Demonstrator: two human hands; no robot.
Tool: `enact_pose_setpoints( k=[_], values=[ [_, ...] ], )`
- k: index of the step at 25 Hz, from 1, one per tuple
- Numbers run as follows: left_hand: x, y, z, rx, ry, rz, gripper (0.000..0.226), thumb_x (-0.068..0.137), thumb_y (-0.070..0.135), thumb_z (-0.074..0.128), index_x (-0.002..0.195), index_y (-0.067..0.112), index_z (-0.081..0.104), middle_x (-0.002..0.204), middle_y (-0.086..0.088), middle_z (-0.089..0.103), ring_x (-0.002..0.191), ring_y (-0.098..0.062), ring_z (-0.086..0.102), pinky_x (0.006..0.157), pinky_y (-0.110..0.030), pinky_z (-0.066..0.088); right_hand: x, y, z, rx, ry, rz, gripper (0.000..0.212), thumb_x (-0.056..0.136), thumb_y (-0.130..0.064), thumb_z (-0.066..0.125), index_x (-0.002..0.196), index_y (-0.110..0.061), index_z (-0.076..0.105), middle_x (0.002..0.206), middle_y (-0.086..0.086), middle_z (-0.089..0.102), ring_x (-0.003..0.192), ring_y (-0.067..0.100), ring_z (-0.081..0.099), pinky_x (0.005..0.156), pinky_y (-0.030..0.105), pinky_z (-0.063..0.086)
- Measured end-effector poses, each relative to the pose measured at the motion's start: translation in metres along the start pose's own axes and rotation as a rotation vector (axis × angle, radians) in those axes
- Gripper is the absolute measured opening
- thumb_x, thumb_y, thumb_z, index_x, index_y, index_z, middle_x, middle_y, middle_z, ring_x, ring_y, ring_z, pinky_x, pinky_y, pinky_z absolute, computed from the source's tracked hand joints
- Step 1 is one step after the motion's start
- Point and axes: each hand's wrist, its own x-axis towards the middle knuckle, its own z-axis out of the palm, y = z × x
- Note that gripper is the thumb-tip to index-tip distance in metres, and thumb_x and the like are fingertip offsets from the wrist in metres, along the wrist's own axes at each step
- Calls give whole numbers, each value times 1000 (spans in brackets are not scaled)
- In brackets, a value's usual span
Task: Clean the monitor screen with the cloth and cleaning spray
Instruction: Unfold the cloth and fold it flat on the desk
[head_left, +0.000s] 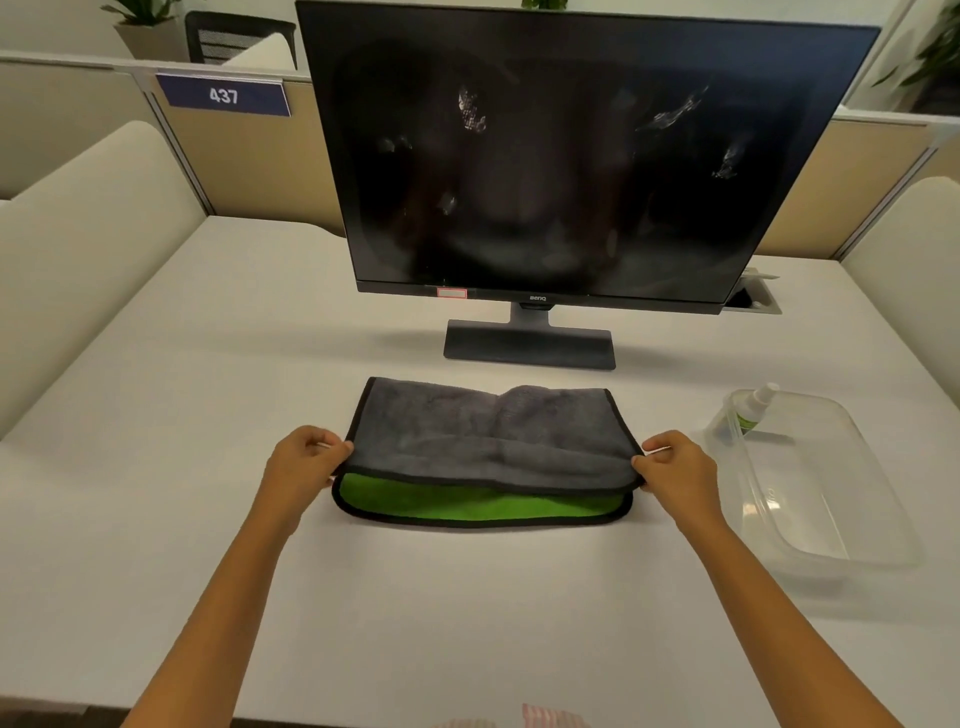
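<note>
Both hands (306, 457) pinch cloth (488, 441) lying left-to-right

Cloth (493, 431): fuzzy microfibre, grey face, green underside, black stitched edging. Monitor (571, 156): glossy dark screen, smudged; matt dark plastic frame and stand. Tub (831, 499): clear smooth plastic. Counter (208, 389): matt, smooth, off-white.

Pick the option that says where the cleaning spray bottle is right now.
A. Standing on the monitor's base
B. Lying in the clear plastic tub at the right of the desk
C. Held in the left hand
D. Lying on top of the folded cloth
B: the spray bottle lies inside the clear plastic tub, while both hands pinch the cloth.
</note>
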Motion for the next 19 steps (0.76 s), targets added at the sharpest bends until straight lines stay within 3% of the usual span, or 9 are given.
enact_pose_setpoints(
  k=[3,5,9,14,16,19],
  values=[
    [-9,-16,-8,143,-95,-90,17,81,22,67,89,11,56,85,-12,65,79,-25,63,60,-28,49,-2,10,-2,-9,-106,86,20,81,-12,70,95,-12,57,95,15,64,75,27,64,64,28,54],
    [-7,-23,-8,322,-143,-115,22,81,26,68,93,13,54,85,-11,65,77,-23,62,64,-30,49,-2,14,-2,-53,-167,113,21,79,-12,72,94,-11,58,95,16,64,75,27,64,64,28,54],
    [16,-17,-5,551,-164,-77,34,85,38,60,107,13,53,103,-11,64,86,-23,58,71,-31,45,7,16,-2,-247,-199,70,34,77,-23,75,104,-8,60,98,14,66,86,28,63,80,37,51],
    [63,18,24,494,-148,150,50,95,28,47,138,7,35,142,-17,41,128,-32,41,104,-42,34,39,-9,13,-214,-197,-104,42,90,-22,60,128,-8,49,129,15,54,116,31,53,97,40,43],
    [78,27,32,464,-204,214,46,97,25,41,140,11,33,145,-14,39,132,-31,37,109,-42,29,55,-19,20,-210,-235,-164,44,94,-17,53,136,-9,42,142,15,44,128,33,43,108,45,34],
    [94,27,36,639,-270,243,36,96,26,43,129,12,49,133,-14,51,122,-33,44,106,-43,32,75,-24,28,-313,-337,-201,48,95,-13,50,141,-12,35,147,14,36,134,35,35,113,50,24]
  ],
)
